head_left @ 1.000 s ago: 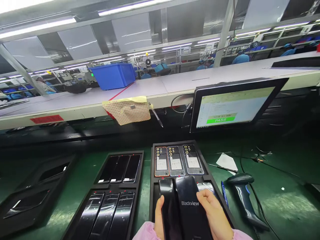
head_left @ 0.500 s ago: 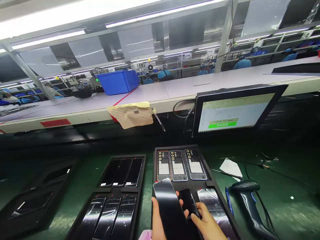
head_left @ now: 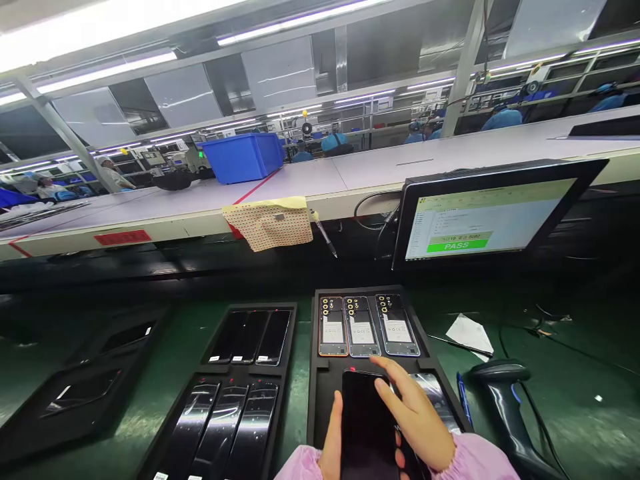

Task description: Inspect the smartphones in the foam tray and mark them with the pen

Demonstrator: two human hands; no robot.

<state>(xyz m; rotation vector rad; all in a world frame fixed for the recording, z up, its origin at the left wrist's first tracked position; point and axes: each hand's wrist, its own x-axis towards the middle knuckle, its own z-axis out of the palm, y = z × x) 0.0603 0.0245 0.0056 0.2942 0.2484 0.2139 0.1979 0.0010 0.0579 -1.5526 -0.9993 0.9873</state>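
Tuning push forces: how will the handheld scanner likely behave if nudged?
The scanner is probably stiff, given its hard-looking molded shell. Lying on its side with a rounded head and curved handle, it may pivot rather than slide straight. The cable running alongside could snag.

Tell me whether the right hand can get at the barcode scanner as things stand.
Probably yes: the right hand is open over a dark phone, and only low things, like the tray and blue pen, lie between it and the scanner.
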